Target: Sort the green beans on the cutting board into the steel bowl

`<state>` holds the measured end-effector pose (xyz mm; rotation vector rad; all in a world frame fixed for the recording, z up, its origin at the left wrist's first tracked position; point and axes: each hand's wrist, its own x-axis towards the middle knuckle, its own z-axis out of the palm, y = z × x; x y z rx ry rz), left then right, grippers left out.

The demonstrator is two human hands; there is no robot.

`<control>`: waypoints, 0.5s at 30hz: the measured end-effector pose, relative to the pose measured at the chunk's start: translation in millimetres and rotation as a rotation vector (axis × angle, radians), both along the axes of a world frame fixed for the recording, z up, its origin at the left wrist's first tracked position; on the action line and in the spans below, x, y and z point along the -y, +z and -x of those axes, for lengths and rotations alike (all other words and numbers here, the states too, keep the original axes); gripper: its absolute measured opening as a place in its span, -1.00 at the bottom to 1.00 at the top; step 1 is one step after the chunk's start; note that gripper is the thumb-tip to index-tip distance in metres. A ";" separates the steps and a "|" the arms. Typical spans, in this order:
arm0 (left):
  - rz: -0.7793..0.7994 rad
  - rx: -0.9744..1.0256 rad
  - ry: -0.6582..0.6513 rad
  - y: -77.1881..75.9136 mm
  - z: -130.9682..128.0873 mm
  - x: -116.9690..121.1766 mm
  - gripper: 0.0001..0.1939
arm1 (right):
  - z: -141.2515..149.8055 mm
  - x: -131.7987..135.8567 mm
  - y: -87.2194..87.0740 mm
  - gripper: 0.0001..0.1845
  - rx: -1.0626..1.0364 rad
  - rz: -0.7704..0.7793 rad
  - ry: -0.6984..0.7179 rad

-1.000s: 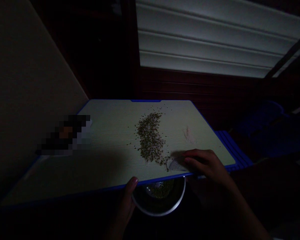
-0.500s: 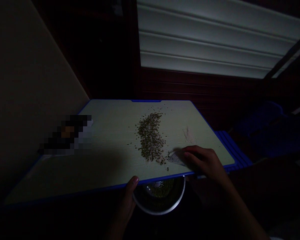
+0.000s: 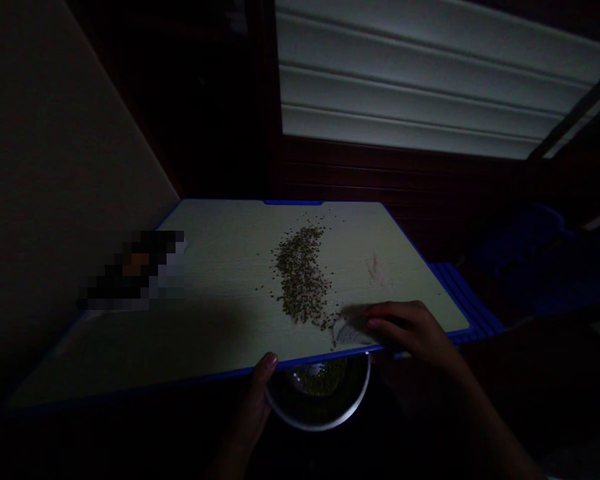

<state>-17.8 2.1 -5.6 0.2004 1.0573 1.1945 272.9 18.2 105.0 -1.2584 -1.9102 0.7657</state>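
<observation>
Small greenish-brown beans (image 3: 303, 277) lie in a scattered heap across the middle of the pale table top (image 3: 220, 240). My right hand (image 3: 405, 330) pinches a thin, pale piece of paper (image 3: 349, 329), its edge down on the table beside the heap's near right end. Below the table's blue front edge is a metal bowl (image 3: 325, 425) with more beans inside. At the bowl's left rim, my left hand (image 3: 257, 393) grips it, thumb up against the table edge; its other fingers are mostly hidden.
A pixelated dark item (image 3: 135, 267) lies at the table's left side, by the wall (image 3: 40, 167). Faint pale dust (image 3: 377, 270) marks the right part of the table. Beyond it stand blue plastic seats (image 3: 525, 253). White slatted shutters (image 3: 405, 87) are behind. The room is dim.
My right hand has drawn the paper slightly toward the table's front edge, bringing a few loose beans nearer that edge. My left hand and the bowl have stayed put.
</observation>
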 end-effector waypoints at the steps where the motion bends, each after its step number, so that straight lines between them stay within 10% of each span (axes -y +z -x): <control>1: 0.012 -0.011 -0.005 -0.3 0.5 0.2 -0.66 | -1.1 0.2 -0.8 -0.81 -0.011 -0.007 0.000; 15: -0.017 -0.043 -0.027 2.6 0.4 0.9 -0.64 | -0.6 -3.0 -6.4 -0.74 0.054 -0.027 -0.134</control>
